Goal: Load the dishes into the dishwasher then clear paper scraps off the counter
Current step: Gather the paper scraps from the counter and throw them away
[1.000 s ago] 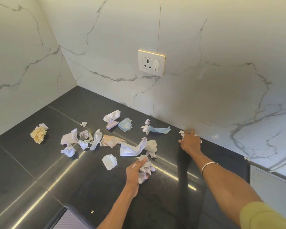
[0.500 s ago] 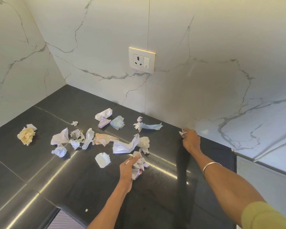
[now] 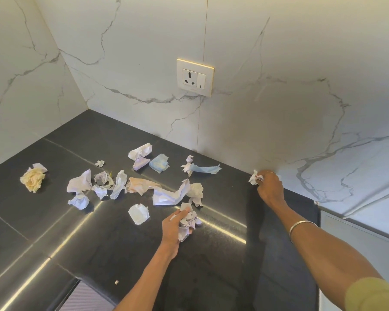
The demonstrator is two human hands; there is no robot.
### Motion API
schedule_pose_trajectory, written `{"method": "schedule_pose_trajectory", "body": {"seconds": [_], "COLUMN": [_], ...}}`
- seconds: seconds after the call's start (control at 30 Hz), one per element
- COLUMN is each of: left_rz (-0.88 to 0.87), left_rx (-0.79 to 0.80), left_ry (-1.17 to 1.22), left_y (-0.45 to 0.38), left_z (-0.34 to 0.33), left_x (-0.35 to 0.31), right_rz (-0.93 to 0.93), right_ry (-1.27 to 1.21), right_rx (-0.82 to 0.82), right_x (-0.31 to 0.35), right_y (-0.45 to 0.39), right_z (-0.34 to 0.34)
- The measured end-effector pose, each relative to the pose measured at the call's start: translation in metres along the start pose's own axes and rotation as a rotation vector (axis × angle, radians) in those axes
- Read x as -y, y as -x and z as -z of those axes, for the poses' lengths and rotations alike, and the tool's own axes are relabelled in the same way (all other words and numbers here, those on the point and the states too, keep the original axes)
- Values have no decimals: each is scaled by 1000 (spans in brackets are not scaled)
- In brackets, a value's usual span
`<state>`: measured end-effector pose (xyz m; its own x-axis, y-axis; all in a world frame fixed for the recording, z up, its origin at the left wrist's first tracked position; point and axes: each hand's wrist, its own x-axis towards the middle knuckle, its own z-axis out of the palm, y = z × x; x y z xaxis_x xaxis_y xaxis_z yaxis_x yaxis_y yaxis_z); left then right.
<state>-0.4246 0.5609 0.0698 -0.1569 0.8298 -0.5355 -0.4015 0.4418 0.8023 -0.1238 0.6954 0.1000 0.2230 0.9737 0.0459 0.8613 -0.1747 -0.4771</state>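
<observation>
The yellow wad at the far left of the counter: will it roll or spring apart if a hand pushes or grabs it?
The yellow wad looks like loosely crumpled thin paper, so it is probably very light and should slide rather than roll on the glossy counter. Its open folds suggest that it will squash easily in a hand and perhaps spring back a little. Nothing about it looks fragile.

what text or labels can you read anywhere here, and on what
None can be read.
Wall socket plate: a small mark on its switch, no legible words or brand.
Crumpled scraps in the left hand: faint grey print, too blurred to read.
White scrap pinched by the right hand: no readable print.
Loose scraps on the counter, such as the folded white sheet: markings too small to read.
</observation>
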Motion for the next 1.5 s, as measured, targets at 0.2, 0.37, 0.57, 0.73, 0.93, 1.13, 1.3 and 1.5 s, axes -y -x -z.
{"method": "schedule_pose_trajectory", "body": {"seconds": [0.2,0.37,0.57,0.73,0.93,1.13,1.3,1.5], "left_rz": [7,11,1,-3,14,46,58,53], "left_rx": [-13,-18,-12,-17,-8,-8,-10,-18], "left_ry": [9,8,12,4,39,67,66,104], "left_y": [0,2,1,-1,2,8,20,29], "left_z": [-1,-2,-1,0,1,1,7,12], "left_x": [0,-2,-2,0,0,1,5,11], "right_rz": [55,12,56,7,-60,-97,-54,-15], "right_ry": [101,98,146,49,-51,-108,-99,-58], "right_rx": [134,174,69,32,-42,-58,-24,0], "right_x": [14,19,12,10,9,12,17,22], "right_y": [-3,-7,13,24,33,46,53,46], "right_z": [-25,-28,-32,-23,0,16,19,20]}}
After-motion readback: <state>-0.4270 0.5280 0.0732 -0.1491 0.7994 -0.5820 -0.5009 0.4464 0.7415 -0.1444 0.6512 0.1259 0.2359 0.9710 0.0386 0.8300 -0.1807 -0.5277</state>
